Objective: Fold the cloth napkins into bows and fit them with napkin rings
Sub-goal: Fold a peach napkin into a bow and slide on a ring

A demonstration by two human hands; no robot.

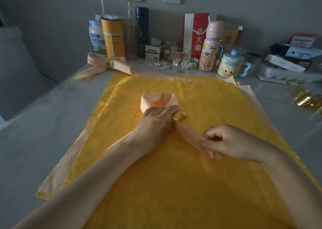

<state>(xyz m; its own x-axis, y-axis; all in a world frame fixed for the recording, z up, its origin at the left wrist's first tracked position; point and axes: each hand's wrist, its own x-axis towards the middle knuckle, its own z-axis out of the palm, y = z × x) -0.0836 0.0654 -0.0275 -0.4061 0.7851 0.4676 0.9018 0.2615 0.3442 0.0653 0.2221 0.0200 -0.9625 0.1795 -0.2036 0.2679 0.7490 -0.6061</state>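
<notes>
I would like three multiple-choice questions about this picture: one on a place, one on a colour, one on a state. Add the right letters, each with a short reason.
1. Where does the finished bow lie?
A. at the back left, before the jars
B. inside the drinking glass
C. on the egg tray

2. What colour is the large spread cloth?
A. blue
B. yellow
C. green

3. Where is the gold ring now in work?
A. loose on bare table
B. inside the mug
C. on the peach napkin

Answers:
1 A: the bow lies right before the yellow canister.
2 B: the cloth is plainly yellow all over.
3 C: the ring sits round the napkin beside the left hand, and the right hand pinches the tail that comes out of it.
</notes>
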